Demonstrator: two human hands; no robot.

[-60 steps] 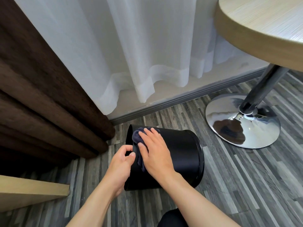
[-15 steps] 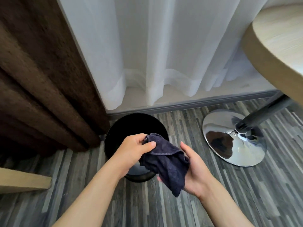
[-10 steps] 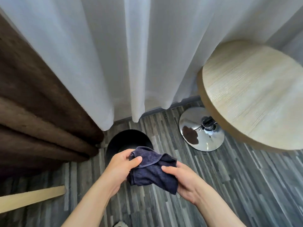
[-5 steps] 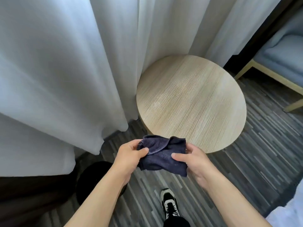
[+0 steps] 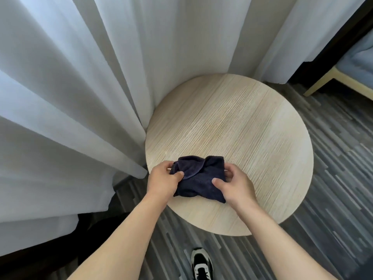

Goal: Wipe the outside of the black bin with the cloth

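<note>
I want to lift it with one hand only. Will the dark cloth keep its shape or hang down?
The dark cloth probably flops: it lies in soft folds between the left hand and right hand. It looks light, and its towel-like surface seems unlikely to slip.

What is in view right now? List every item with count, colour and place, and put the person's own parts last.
cloth: one, dark navy, bunched over the near edge of the round table, held at both ends.
round table: one, light wood grain, centre right.
sheer curtain: one, white, in folds across the left and top, touching the table's left edge.
chair: one, partly in view, grey-blue cushion on a pale wood frame, upper right.
floor: grey striped planks, right and bottom.
black bin: not clearly in view; only a dark area under the curtain at lower left.
shoe: one, black and white, bottom centre.
left hand: pinching the cloth's left end.
right hand: gripping the cloth's right end.
</note>
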